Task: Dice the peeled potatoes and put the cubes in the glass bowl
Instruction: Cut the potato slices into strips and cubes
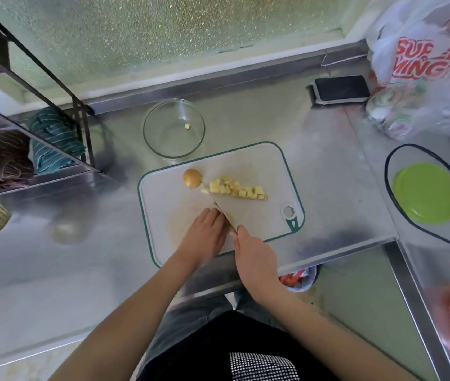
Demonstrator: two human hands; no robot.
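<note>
Pale yellow potato cubes (236, 189) sit in a loose heap at frame centre on the white, green-edged cutting board (270, 166), and a round whole potato (192, 178) lies just to their left. The knife (222, 211) slants down from the heap; the right hand (255, 257) curls round its handle. The left hand (207, 235) lies flat beside the blade, fingers together. Above the board, the glass bowl (174, 128) holds one cube on the steel surface (53, 265).
</note>
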